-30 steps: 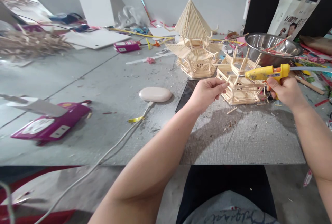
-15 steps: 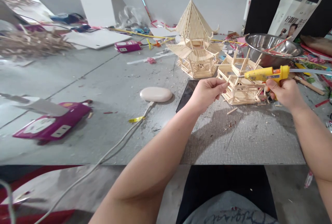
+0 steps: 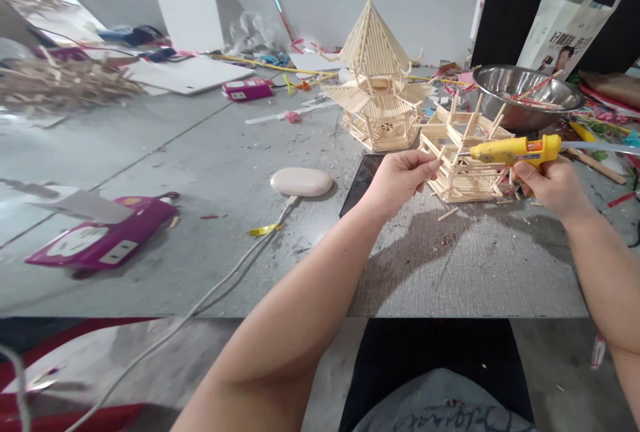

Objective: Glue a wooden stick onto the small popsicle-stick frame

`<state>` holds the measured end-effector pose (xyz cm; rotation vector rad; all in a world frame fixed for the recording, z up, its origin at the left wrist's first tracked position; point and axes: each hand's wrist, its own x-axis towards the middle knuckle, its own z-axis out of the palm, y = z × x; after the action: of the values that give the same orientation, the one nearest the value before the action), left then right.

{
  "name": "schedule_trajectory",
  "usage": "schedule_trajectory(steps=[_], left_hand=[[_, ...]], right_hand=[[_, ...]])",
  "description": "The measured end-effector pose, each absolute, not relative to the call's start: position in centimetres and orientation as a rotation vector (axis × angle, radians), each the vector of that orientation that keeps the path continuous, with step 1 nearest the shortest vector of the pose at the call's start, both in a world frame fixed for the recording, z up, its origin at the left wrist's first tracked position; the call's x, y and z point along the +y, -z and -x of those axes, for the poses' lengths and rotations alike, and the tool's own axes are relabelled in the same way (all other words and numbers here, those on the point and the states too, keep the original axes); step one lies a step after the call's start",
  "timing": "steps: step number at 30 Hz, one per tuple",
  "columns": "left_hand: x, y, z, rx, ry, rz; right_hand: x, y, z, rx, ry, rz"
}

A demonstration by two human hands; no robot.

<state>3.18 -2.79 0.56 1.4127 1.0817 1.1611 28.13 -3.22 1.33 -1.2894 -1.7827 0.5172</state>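
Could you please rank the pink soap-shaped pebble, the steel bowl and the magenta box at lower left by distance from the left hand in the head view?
From the left hand:
1. Pebble, just to its left on the table.
2. Steel bowl, behind and to the right.
3. Magenta box, far left, near the table edge.

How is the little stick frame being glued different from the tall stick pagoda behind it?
The stick frame is low and open on top, with bare posts poking up; the pagoda stands taller under a pointed roof and spire. The frame is being handled: the left hand touches its edge and the glue gun in the right hand points at it, while the pagoda stands untouched. Both are built of pale wooden sticks.
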Motion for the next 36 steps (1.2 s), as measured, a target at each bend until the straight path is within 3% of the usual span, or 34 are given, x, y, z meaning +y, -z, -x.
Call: schedule_trajectory(steps=[6,18,25,32,36], left_hand=[[-2.7,-0.4,-3.2,1.054,-1.171,-1.399],[-2.9,-0.7,-3.3,1.078,-1.174,-1.385],[-2.6,-1.3,-3.0,1.111,-1.173,-1.33],[-2.2,-2.7,-3.5,1.226,-1.173,-1.36],[-1.9,-2.7,-3.6,1.24,-1.178,-1.369]], right_hand=[[-2.6,-1.0,-28.2,-1.795,-0.355,1.329],[-2.7,-1.0,-28.8,-1.713,-0.365,1.38],[-2.1,-2.6,-31.6,-1.22,-0.533,1.129],[0.8,-1.5,-37.6,-0.679,-0.595,1.318],[2.2,1.1,-41.5,-1.024,-0.482,1.384]])
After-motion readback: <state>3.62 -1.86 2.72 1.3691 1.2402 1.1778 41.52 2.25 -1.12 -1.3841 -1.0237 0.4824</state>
